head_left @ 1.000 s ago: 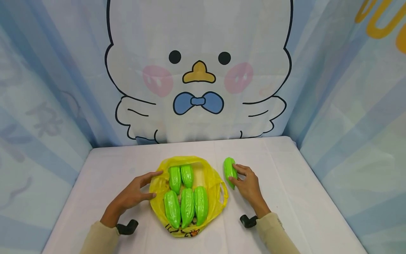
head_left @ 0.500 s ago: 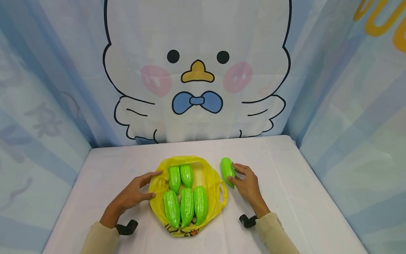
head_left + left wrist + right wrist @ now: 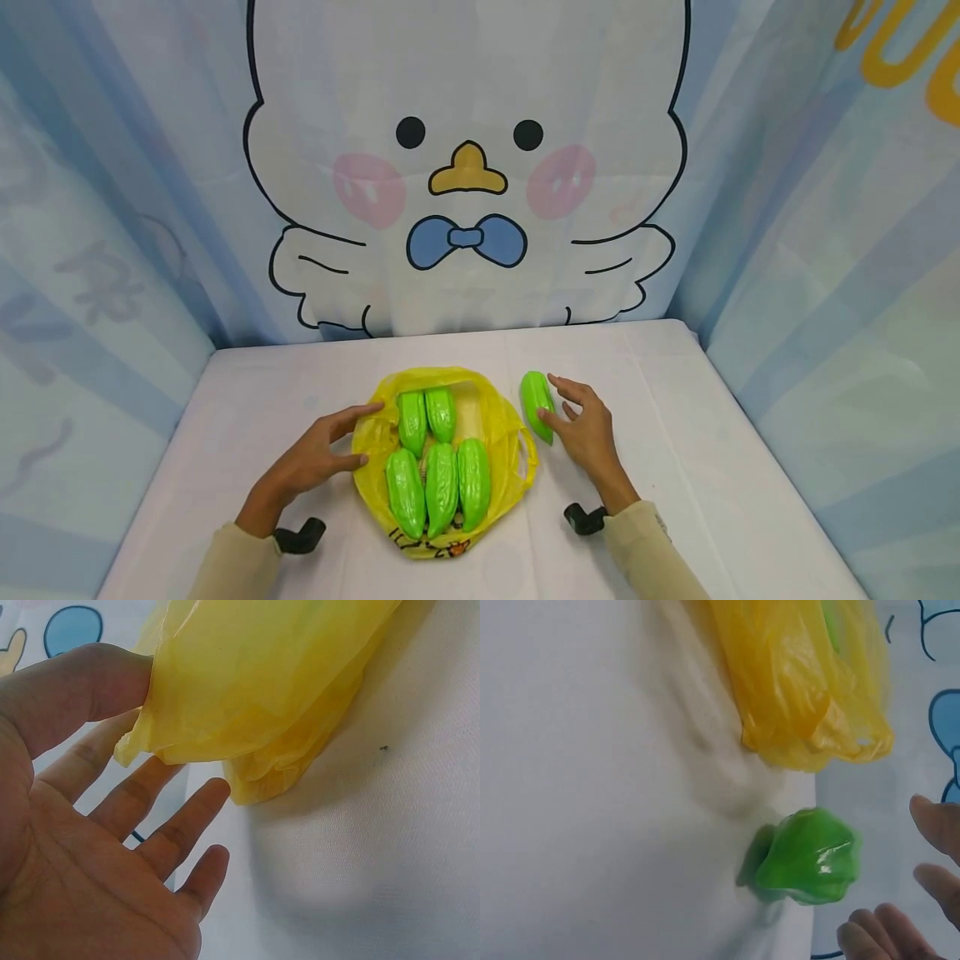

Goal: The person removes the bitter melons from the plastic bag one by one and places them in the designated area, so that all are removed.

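Loose green gourd [image 3: 536, 397]: on white table [image 3: 300, 383], just right of yellow bag [image 3: 502, 433].
Right hand [image 3: 591, 429]: digits apart, beside that gourd.
Left hand [image 3: 309, 457]: digits spread, at bag's rim.
Inside bag: five green gourds [image 3: 442, 490].

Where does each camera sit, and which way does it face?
Head: on the head, facing forward and down at yellow bag and green pods; left grip, right grip and sleeves show.
Left wrist: worn there, facing the bag's side; left grip shows palm.
Right wrist: worn there, facing the lone pod and bag; right grip shows partly.
Both wrist views share the bag and backdrop.
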The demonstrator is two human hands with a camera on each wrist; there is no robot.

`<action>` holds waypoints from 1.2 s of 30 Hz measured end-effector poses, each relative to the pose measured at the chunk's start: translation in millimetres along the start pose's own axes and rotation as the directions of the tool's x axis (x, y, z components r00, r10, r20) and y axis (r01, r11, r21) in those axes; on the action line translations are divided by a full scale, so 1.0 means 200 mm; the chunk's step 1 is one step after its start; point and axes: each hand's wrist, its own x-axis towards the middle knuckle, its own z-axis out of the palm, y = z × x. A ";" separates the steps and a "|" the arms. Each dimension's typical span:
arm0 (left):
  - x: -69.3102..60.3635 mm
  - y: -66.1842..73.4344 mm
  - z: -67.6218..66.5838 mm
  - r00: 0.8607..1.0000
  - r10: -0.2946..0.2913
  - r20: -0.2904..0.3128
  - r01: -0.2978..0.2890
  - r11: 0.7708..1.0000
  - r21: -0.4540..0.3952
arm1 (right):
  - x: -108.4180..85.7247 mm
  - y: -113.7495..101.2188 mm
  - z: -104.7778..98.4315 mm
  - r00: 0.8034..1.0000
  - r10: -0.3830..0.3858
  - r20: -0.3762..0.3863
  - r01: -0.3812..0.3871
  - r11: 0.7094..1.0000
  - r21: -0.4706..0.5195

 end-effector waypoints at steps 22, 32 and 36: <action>0.00 0.00 -0.01 0.999 0.032 0.001 -0.032 0.999 0.026 | -0.05 -0.18 0.13 0.984 -0.167 0.057 0.161 0.981 0.107; 0.00 0.00 0.00 0.999 0.040 -0.008 -0.040 0.999 0.021 | -0.07 -0.24 0.22 0.971 -0.218 0.098 0.202 0.968 0.146; 0.01 0.01 0.00 1.000 0.030 -0.007 -0.029 0.999 0.021 | -0.08 -0.24 0.25 0.970 -0.218 0.103 0.203 0.969 0.138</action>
